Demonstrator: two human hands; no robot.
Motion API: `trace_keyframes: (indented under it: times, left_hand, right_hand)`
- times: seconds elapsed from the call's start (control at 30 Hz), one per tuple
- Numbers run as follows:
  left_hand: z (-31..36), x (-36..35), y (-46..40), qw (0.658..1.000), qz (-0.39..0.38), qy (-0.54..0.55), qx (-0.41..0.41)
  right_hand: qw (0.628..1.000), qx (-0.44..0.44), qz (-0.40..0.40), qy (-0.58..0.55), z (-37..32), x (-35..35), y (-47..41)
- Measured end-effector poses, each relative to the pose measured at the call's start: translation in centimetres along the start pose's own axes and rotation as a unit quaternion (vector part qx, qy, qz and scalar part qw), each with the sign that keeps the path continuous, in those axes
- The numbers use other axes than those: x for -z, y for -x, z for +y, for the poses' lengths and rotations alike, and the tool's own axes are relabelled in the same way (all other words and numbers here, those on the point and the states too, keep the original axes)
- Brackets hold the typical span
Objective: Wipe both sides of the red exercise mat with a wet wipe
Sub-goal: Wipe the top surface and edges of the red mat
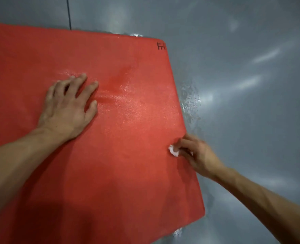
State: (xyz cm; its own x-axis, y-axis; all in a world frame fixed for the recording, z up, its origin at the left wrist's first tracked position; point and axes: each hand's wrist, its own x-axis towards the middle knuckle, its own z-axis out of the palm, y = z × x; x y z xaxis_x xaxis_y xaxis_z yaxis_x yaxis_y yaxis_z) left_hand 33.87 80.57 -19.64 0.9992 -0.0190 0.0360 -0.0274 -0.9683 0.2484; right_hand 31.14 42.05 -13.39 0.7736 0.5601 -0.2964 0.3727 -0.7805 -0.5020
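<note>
The red exercise mat (pixel 121 155) lies flat on a grey floor and fills the left and middle of the view. Its far right corner carries a small black mark. A wet sheen shows on the mat's middle. My left hand (pixel 70 106) rests on the mat with fingers spread and palm down. My right hand (pixel 196 154) sits at the mat's right edge, fingers curled round a small crumpled white wet wipe (pixel 173 150) that touches the mat surface.
The grey glossy floor (pixel 251 76) surrounds the mat on the right and far side. Wet patches (pixel 189 101) glisten on the floor beside the mat's right edge. A dark seam line (pixel 68 13) runs across the floor at the far left.
</note>
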Motion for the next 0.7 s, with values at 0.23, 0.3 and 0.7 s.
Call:
trace_keyframes:
  times: [0.23, 0.3, 0.7]
  left_hand:
    - [2.4, 1.8, 2.0, 0.999, -0.030, 0.016, 0.018]
    - [3.4, 2.5, 4.4, 0.999, -0.029, 0.025, 0.009]
    - [4.4, 0.5, 11.8, 0.985, -0.171, -0.008, 0.029]
  right_hand:
    - [0.988, -0.044, 0.143, 0.041, 0.6, 0.9, -7.6]
    - [0.990, -0.044, 0.133, 0.035, 0.3, -0.3, -4.4]
    - [0.987, -0.057, 0.146, 0.045, 0.7, 1.1, -5.1]
